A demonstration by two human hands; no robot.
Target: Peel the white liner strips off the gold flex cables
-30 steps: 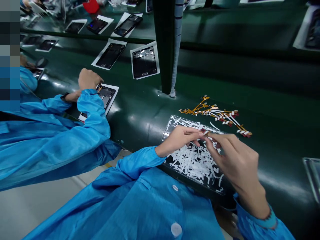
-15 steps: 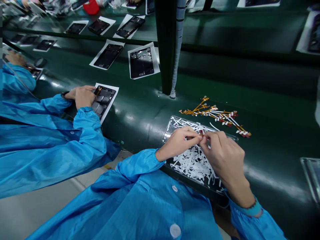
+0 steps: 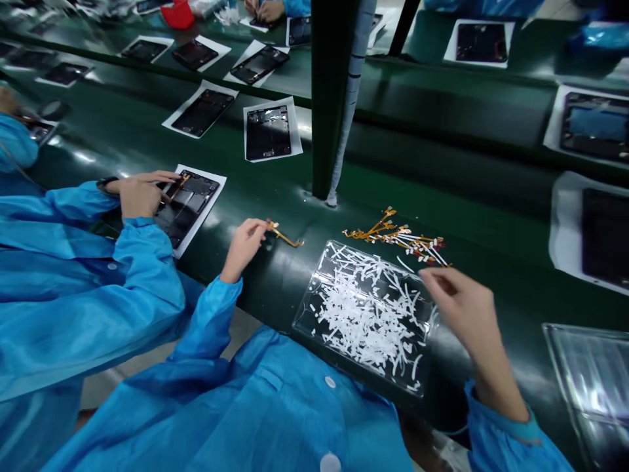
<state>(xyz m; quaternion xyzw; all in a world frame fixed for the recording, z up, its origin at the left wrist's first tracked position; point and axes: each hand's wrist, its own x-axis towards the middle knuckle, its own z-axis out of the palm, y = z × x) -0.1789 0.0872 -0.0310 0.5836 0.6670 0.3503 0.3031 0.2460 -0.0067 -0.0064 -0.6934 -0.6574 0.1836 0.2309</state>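
Observation:
Out to the left, my left hand (image 3: pixel 243 248) pinches one end of an orange flex cable (image 3: pixel 285 237), whose other end reaches right, low over the green bench. My right hand (image 3: pixel 462 305) is over the right side of a clear plastic tray (image 3: pixel 307 314); its fingers are curled together, and anything in their tips is too small to make out. White paper-like strips (image 3: pixel 368 321) lie scattered thickly in the tray. Just beyond my right fingertips is a pile of orange flex cables (image 3: pixel 393 233) with white tabs, partly hidden behind that hand.
A co-worker's hands (image 3: pixel 142 193) work on a device (image 3: pixel 189 203) at left. A dark post (image 3: pixel 330 98) rises from the bench, with a wrapped cable beside it. More devices on white sheets, like this one (image 3: pixel 268 131), line the bench. Another clear tray (image 3: pixel 590 387) lies at right.
My hands, which met above the tray, have parted. The left moved left with the flex cable, and the right shifted right toward the pile. The camera view has shifted a little.

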